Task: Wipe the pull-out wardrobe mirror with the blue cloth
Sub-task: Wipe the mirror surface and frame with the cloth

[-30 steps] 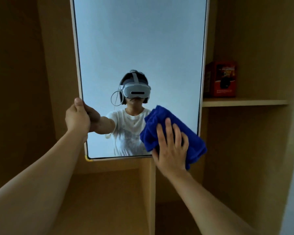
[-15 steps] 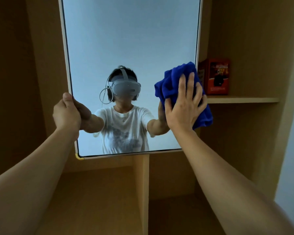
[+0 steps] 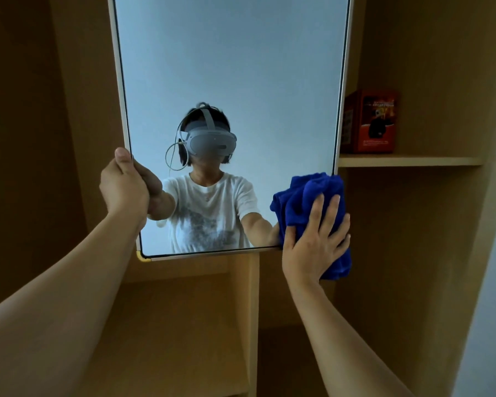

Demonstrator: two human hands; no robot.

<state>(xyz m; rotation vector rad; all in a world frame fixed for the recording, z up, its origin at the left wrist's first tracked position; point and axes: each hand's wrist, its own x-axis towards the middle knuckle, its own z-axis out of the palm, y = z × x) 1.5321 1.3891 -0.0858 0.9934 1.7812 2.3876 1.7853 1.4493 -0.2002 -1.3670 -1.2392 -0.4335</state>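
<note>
Left hand (image 3: 122,190) gripping mirror (image 3: 229,81) edge; right hand (image 3: 315,242) flat, pressing blue cloth (image 3: 307,196) at lower right corner. Red box (image 3: 370,121) on shelf (image 3: 407,161) beside.

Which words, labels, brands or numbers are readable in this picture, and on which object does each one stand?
Red box on the shelf: it carries lines of print and a dark picture, all too small and blurred to read.
Mirror, blue cloth: no text visible.
Reflected shirt: a grey print, no legible words.
Nothing can be quoted.
</note>
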